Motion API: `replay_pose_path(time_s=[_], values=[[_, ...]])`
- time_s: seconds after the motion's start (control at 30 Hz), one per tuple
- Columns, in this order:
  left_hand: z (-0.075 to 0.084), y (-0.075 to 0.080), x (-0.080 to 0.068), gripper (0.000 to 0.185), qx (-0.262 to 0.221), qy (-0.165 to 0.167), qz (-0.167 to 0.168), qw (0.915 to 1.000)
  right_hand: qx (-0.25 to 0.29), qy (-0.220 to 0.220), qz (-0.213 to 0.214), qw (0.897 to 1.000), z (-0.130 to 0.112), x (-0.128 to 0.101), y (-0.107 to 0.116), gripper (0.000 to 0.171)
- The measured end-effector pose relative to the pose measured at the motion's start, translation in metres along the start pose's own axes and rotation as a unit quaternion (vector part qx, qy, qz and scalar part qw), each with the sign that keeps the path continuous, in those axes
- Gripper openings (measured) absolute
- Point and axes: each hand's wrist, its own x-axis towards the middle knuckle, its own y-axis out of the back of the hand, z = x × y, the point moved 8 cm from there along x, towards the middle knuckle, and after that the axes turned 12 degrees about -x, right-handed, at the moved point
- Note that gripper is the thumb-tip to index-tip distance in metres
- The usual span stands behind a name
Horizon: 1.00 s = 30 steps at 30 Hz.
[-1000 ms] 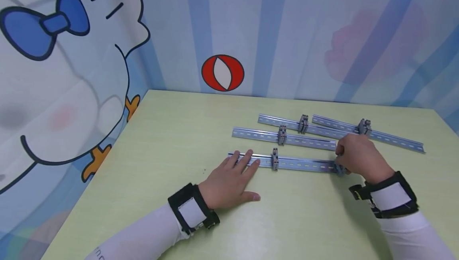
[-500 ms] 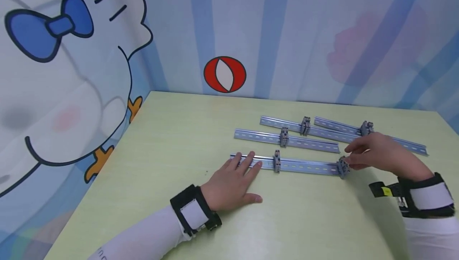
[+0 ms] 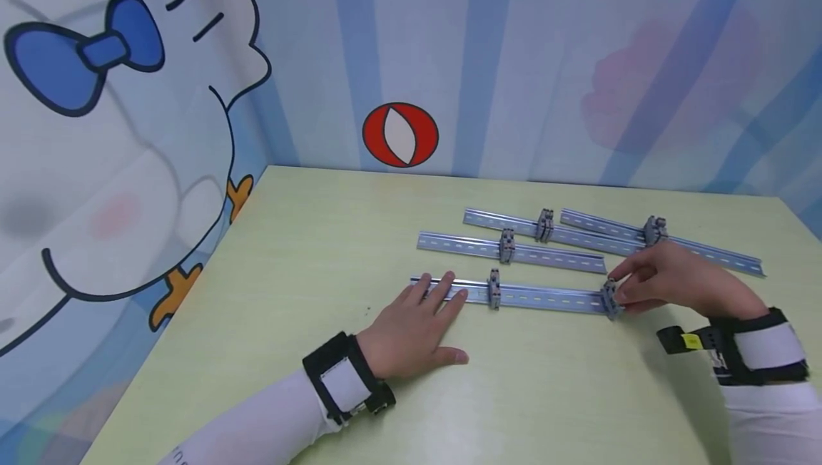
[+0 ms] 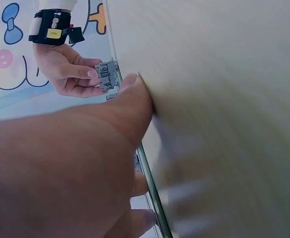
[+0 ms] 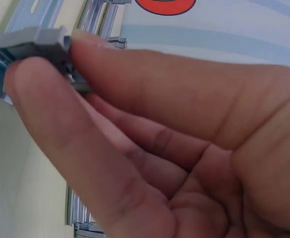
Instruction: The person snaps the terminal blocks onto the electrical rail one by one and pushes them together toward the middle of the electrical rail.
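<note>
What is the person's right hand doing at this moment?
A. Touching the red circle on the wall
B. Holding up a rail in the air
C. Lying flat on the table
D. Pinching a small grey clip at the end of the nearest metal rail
D: the right hand pinches the grey clip at the right end of the nearest rail, also seen in the wrist views.

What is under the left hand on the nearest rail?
The left hand presses flat on the nearest rail's left end and the table. The rail part beneath its fingers is covered.

DIN rails (image 3: 546, 299): bare metal, smooth, bright sheen | terminal blocks (image 3: 609, 299): grey matt plastic | table (image 3: 308, 251): pale green, smooth, satin | wrist straps (image 3: 343, 383): black and white fabric | sleeves (image 3: 257, 429): white cloth
</note>
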Motion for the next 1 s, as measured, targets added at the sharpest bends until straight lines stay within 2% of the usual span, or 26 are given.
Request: replay_pose_path(time_s=[0.43, 0.67, 1.0], values=[[0.001, 0.001, 0.000, 0.085, 0.004, 0.001, -0.003, 1.0000, 0.015, 0.006, 0.012, 1.000, -0.006, 0.001, -0.004, 0.044], [0.001, 0.001, -0.001, 0.085, 0.002, 0.001, -0.001, 1.0000, -0.002, 0.011, 0.020, 1.000, -0.013, 0.002, -0.006, 0.041], [0.002, 0.002, -0.001, 0.085, 0.003, -0.005, 0.003, 1.0000, -0.029, 0.041, 0.048, 0.998, -0.033, 0.006, -0.015, 0.041]])
